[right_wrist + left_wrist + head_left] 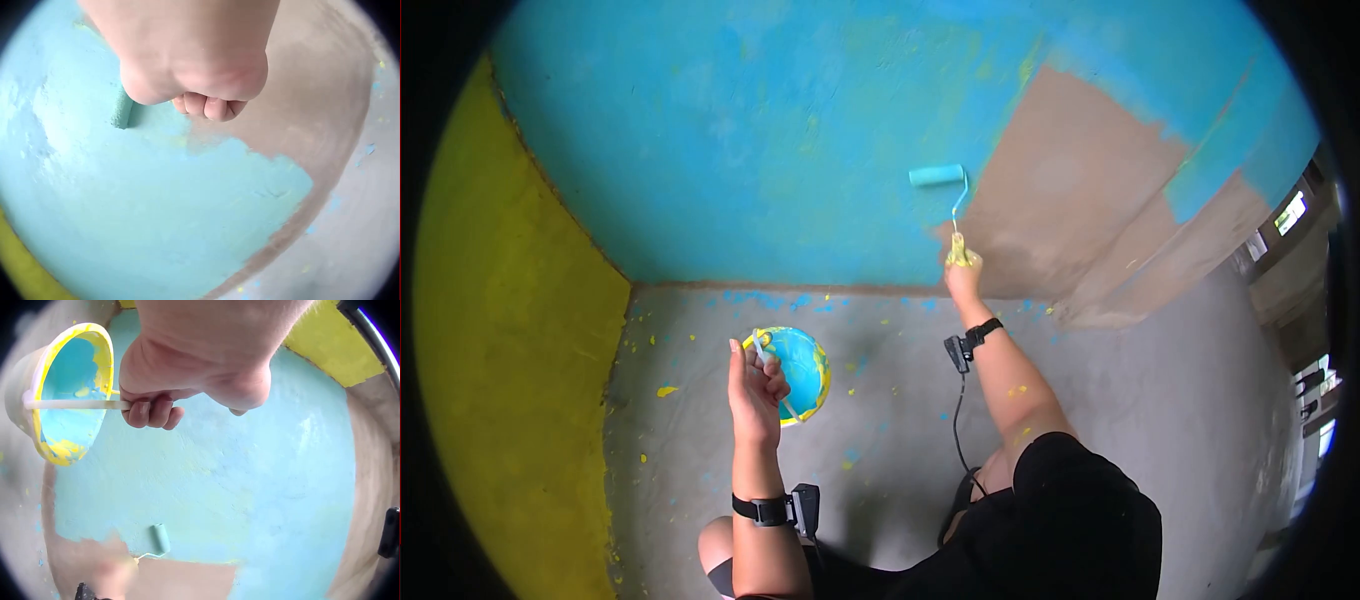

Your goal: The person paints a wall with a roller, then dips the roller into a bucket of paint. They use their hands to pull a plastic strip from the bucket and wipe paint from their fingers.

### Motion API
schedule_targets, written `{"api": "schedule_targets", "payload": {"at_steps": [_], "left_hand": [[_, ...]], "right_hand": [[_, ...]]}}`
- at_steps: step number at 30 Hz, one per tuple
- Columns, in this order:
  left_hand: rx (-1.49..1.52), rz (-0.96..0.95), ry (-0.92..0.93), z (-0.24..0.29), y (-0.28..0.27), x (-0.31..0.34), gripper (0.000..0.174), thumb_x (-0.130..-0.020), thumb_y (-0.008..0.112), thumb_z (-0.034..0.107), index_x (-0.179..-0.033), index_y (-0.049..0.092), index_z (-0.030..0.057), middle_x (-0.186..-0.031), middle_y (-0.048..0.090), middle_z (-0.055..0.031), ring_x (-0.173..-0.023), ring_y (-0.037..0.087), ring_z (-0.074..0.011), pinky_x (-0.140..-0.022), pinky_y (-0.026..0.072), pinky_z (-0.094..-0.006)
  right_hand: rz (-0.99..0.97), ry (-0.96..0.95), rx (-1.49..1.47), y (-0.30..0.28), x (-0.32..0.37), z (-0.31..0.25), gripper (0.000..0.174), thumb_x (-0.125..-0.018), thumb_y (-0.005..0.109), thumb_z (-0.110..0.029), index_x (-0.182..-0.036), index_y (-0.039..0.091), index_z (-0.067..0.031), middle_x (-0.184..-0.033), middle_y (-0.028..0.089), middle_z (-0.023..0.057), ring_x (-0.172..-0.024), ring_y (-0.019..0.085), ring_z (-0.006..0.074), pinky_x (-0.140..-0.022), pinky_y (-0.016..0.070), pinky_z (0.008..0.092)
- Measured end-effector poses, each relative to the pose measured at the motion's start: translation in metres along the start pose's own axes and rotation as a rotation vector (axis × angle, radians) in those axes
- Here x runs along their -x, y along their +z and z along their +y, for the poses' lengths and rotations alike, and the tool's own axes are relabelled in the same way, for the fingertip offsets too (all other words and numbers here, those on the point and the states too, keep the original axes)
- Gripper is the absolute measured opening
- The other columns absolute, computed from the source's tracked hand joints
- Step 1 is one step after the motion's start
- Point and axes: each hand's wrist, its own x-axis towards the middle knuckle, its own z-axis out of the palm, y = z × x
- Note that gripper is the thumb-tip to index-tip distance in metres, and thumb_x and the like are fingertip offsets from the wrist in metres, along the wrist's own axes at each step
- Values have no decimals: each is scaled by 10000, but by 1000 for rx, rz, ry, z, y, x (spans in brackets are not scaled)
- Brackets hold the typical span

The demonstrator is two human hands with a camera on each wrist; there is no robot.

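Observation:
My left hand (755, 395) has its fingers hooked round the pale handle (78, 404) of a paint bucket (824, 385). Blue paint coats the bucket's inside, and yellow paint smears its rim. The bucket's mouth tilts toward the wall in the left wrist view. In my right hand (963, 275) is the yellow-stained grip of a paint roller (937, 176), its fingers curled round it. The roller's blue sleeve lies against the blue-painted wall (800, 130), near the border with a bare brown patch (1080, 170). In the right wrist view the hand hides most of the roller (121, 109).
A yellow wall (510, 330) meets the blue one at the left corner. Blue and yellow spatters dot the grey floor (900, 420). A cable (957, 420) hangs from the right wrist camera. At the right, a brown wall section (1220, 225) runs toward windows.

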Motion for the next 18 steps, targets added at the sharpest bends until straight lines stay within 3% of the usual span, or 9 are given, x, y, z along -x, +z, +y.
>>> {"api": "schedule_targets", "payload": {"at_steps": [2, 10, 12, 14, 16, 18], "left_hand": [[-7, -28, -2, 0, -3, -2, 561, -983, 448, 633, -1091, 513, 86, -752, 395, 33, -587, 307, -68, -549, 262, -237], [32, -20, -33, 0, -7, 1, 437, -1008, 463, 568, -1052, 497, 135, -748, 396, 36, -601, 284, -59, -570, 254, -231], [24, -16, -30, -2, -8, -1, 428, -1008, 464, 567, -1045, 495, 141, -748, 397, 37, -601, 286, -57, -572, 254, -229], [-34, -23, 9, -3, -8, -3, 590, -989, 452, 614, -1168, 504, 54, -770, 397, 27, -596, 295, -68, -572, 261, -231], [-37, -7, -7, -1, -2, -3, 584, -991, 451, 609, -1168, 504, 55, -771, 396, 27, -601, 297, -68, -574, 262, -230], [-45, 6, -22, 1, 2, -4, 578, -993, 451, 604, -1168, 504, 56, -773, 395, 27, -605, 298, -69, -577, 262, -229]], "right_hand": [[-80, 365, -402, 12, 0, -69, 507, -1020, 556, -451, -643, 471, -123, -533, 412, -45, -447, 376, 90, -412, 257, 266], [-128, 309, -593, 51, -58, -165, 463, -1021, 532, -481, -721, 469, -134, -577, 404, -31, -439, 340, 79, -399, 236, 251], [-175, 265, -628, 51, -70, -158, 487, -1011, 538, -510, -709, 456, -136, -568, 391, -36, -438, 326, 77, -405, 233, 248], [-160, 261, -567, 47, -70, -147, 511, -1008, 536, -521, -679, 453, -139, -551, 394, -37, -437, 341, 80, -408, 233, 251], [-151, 265, -501, 43, -70, -119, 535, -1006, 535, -531, -648, 451, -143, -533, 397, -38, -437, 356, 83, -412, 233, 253], [-97, 58, -158, 38, -58, -66, 618, -1005, 521, -551, -566, 466, -119, -499, 441, -10, -444, 425, 118, -426, 291, 296]]}}
